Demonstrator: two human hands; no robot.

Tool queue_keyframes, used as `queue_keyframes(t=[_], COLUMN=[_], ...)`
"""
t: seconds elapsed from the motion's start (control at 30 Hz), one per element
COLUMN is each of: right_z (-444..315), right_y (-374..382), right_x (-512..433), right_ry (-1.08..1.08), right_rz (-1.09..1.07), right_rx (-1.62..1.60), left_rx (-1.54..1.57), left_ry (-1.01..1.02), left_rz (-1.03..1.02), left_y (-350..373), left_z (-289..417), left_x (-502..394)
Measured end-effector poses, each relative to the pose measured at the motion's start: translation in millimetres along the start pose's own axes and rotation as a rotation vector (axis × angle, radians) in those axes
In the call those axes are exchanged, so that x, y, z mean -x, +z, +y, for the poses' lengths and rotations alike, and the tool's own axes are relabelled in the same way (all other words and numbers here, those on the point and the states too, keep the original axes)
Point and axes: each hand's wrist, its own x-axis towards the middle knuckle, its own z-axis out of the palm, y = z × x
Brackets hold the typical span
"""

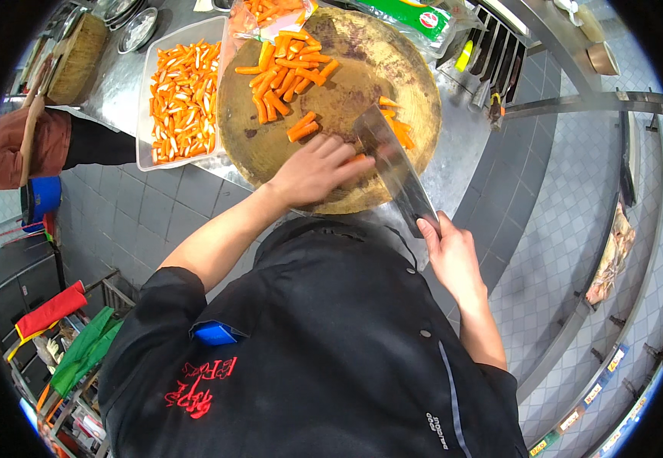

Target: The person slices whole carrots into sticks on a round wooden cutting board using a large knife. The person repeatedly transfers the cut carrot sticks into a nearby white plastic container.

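My right hand (pixel 451 252) grips a Chinese cleaver (pixel 397 163), its blade over the right part of a round wooden chopping block (pixel 354 51). Beside the blade, my left hand (pixel 323 169) is slightly blurred, its fingertips at a piece of carrot (pixel 356 159) that they partly cover; whether they grip it is unclear. Two carrot pieces (pixel 303 127) lie just above my left hand. A pile of peeled carrot sticks (pixel 288 71) rests on the block's upper left. Smaller carrot pieces (pixel 401 129) lie right of the blade. A clear plastic tub (pixel 144 114) holds many cut carrots (pixel 183 97).
An opened bag of carrots (pixel 265 14) and a green-and-clear plastic package (pixel 417 22) lie beyond the block. Several knives stand in a rack (pixel 494 54) at upper right. A person's dark sleeve or trouser leg (pixel 100 143) shows left of the tub, near metal bowls (pixel 137 30).
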Motion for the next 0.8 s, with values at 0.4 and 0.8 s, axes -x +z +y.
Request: queue_keyframes(t=[0.4,0.8], right_z=[-6,-2], right_y=[-15,-27], right_x=[-1,8], right_ry=[0.021,-0.082], right_rz=[-0.022,0.066], right_rx=[0.076,0.22], left_rx=[0.391,0.205], left_ry=[-0.149,-0.094], left_rz=[0.253,0.331], left_y=[13,17], left_z=[-5,-5], left_x=[4,-7])
